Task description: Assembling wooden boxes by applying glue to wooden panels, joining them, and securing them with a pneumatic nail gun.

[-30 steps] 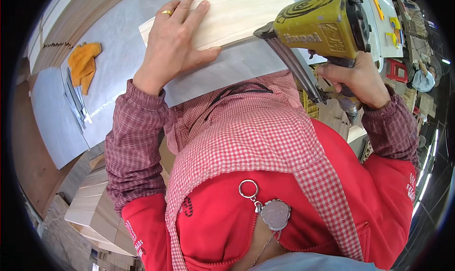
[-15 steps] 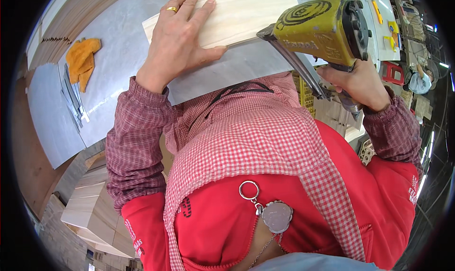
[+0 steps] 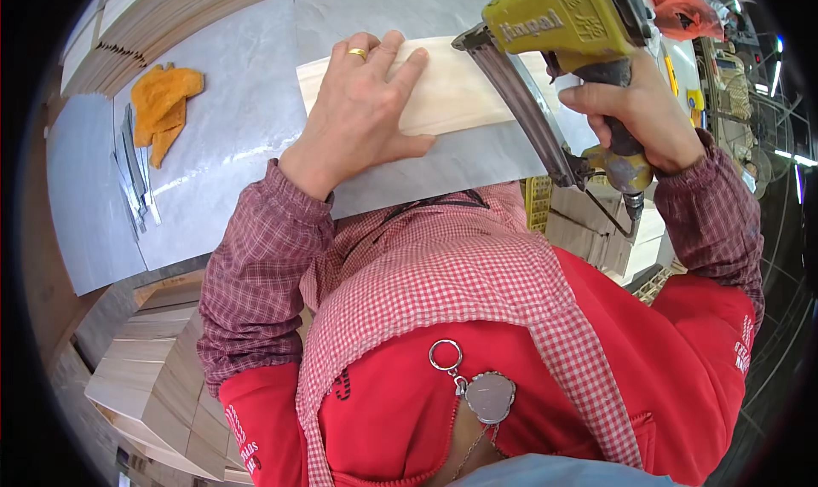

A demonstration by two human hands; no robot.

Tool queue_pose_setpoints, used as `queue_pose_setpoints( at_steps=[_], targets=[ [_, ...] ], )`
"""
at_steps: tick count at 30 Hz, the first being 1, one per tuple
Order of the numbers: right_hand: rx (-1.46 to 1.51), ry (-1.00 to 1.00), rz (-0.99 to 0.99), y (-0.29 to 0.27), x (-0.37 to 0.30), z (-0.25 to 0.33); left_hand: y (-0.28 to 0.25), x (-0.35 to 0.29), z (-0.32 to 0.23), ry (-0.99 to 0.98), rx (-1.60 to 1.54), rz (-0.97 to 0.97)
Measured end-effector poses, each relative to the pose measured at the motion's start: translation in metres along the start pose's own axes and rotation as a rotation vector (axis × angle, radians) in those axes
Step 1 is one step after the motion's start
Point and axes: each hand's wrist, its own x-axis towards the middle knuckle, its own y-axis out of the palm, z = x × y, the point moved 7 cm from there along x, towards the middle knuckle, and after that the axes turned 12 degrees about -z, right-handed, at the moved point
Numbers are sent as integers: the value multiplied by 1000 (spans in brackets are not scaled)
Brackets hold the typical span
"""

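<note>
A pale wooden board (image 3: 456,91) lies flat on the grey tabletop (image 3: 247,86). My left hand (image 3: 362,108) rests on its left part with the fingers spread and the thumb along the near edge. In my right hand (image 3: 639,103) is a yellow-green pneumatic nail gun (image 3: 554,27), gripped by its dark handle. The tool's nose is over the far edge of the board; whether it touches the wood I cannot tell. Its long metal magazine slants down toward me across the board, hiding part of it. An air fitting hangs below the handle.
An orange cloth (image 3: 166,103) lies at the left beside several thin metal strips (image 3: 132,172). Stacked boards (image 3: 145,23) line the far left. Wooden boxes (image 3: 153,376) stand below the table at the left. A red plastic bag (image 3: 682,14) is at the far right.
Board and left hand appear lower and further right in the view. The nail gun has tipped, its body rising, and its nose has shifted up toward the board's far edge.
</note>
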Motion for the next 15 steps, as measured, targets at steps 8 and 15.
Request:
queue_pose_setpoints(
  at_steps=[8, 15],
  targets=[
    [-24, 0, 36, 12, 19, 14, 0, -2, 3, -35, -30, 35],
    [-18, 46, 50, 15, 24, 8, 0, -1, 5, -44, -36, 44]
  ],
)
